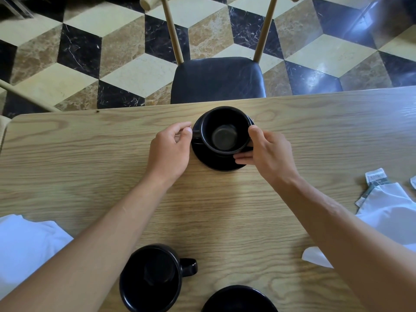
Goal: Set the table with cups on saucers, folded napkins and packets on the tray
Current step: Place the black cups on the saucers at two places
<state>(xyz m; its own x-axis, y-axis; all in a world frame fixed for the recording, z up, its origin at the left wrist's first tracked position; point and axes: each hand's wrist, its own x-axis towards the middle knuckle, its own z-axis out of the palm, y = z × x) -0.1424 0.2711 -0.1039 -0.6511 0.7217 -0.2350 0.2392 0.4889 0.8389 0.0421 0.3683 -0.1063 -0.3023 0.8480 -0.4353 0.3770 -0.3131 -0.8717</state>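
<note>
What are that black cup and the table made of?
The far cup looks like glazed ceramic: thick rim, dark, soft satin sheen. It sits on a matching saucer. The table shows pale oak-like grain; whether solid wood, veneer or laminate, I cannot tell.

wooden table (90,167); black-seated chair (217,78); patterned floor (101,52)

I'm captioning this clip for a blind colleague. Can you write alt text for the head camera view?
Seen from above, a person's left hand and right hand hold a black cup on its black saucer at the far edge of a wooden table, opposite a dark-seated chair. Nearer, a second black cup, another saucer, white napkins and packets lie on the table.
</note>
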